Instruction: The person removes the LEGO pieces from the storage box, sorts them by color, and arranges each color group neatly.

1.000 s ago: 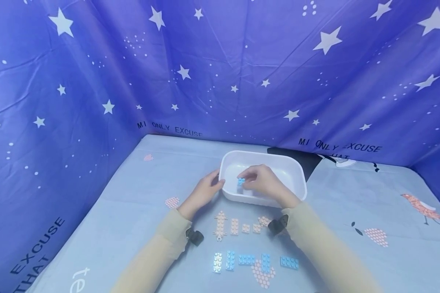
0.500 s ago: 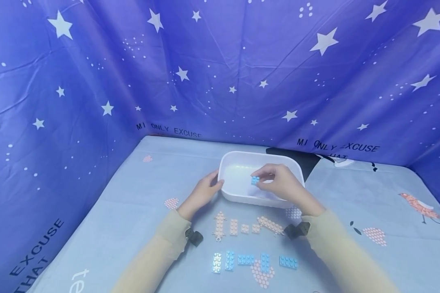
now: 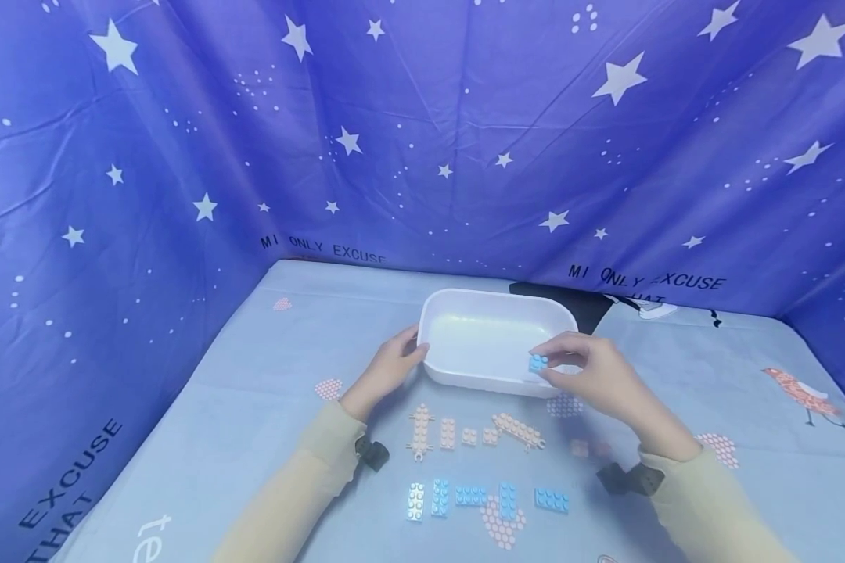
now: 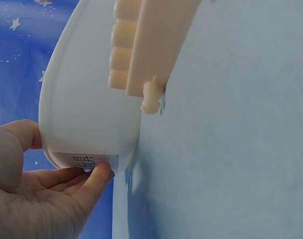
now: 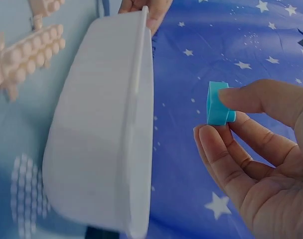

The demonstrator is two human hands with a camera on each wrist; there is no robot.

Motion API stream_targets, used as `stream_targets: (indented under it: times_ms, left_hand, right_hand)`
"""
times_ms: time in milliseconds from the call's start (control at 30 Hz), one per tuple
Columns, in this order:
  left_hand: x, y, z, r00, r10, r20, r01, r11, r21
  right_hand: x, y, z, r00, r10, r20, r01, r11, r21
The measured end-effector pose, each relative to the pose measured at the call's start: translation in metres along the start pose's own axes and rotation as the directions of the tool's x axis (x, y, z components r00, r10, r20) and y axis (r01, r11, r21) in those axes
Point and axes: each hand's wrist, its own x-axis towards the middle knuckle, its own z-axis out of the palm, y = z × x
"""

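My right hand (image 3: 598,371) pinches a small blue building block (image 3: 537,363) between thumb and fingers. In the head view the block overlaps the right front rim of a white plastic basin (image 3: 493,385). The right wrist view shows the same block (image 5: 219,103) with its hollow underside facing the basin (image 5: 99,119). At the basin's left end my left hand (image 3: 389,366) grips the wall, thumb at the rim. Up close in the left wrist view, the fingers of the left hand (image 4: 52,184) lie against a printed label (image 4: 86,160) on the basin's end. No block shows inside the basin.
In front of the basin lie a row of peach pieces, including a studded bar with side pegs (image 3: 420,432) and a slanted one (image 3: 518,431). Nearer the body is a row of several blue blocks (image 3: 471,496). A starry blue curtain (image 3: 422,141) hangs behind the cloth-covered table (image 3: 253,438).
My right hand has moved rightward across the basin with the small blue block, from inside it to its right front rim. The left hand keeps its grip on the basin.
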Motion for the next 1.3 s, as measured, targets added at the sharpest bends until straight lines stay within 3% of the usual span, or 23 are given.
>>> stream_targets:
  times_ms: [333, 733, 1033, 1200, 1300]
  left_hand:
    - [-0.001, 0.001, 0.0, 1.0, -0.025, 0.008, 0.025, 1.0, -0.011]
    - [0.003, -0.002, 0.001, 1.0, -0.012, 0.0, 0.012, 1.0, -0.015]
    - [0.001, 0.001, 0.0, 1.0, 0.004, 0.004, -0.004, 1.0, -0.01]
    - [0.0, 0.003, 0.0, 1.0, 0.008, 0.006, -0.008, 1.0, -0.001]
    - [0.0, 0.002, 0.0, 1.0, 0.007, 0.005, -0.007, 1.0, -0.003]
  right_hand:
    - [-0.041, 0.008, -0.018, 0.999, -0.024, -0.031, 0.022, 0.998, -0.063]
    - [-0.088, 0.037, -0.009, 0.998, -0.027, -0.052, 0.024, 0.998, -0.054]
    - [-0.109, 0.064, 0.004, 0.999, -0.031, 0.039, 0.031, 1.0, 0.0]
    - [-0.117, 0.072, 0.013, 0.985, 0.066, 0.157, -0.068, 0.998, 0.013]
    - [-0.121, 0.075, 0.018, 0.982, 0.07, 0.177, -0.074, 0.997, 0.017]
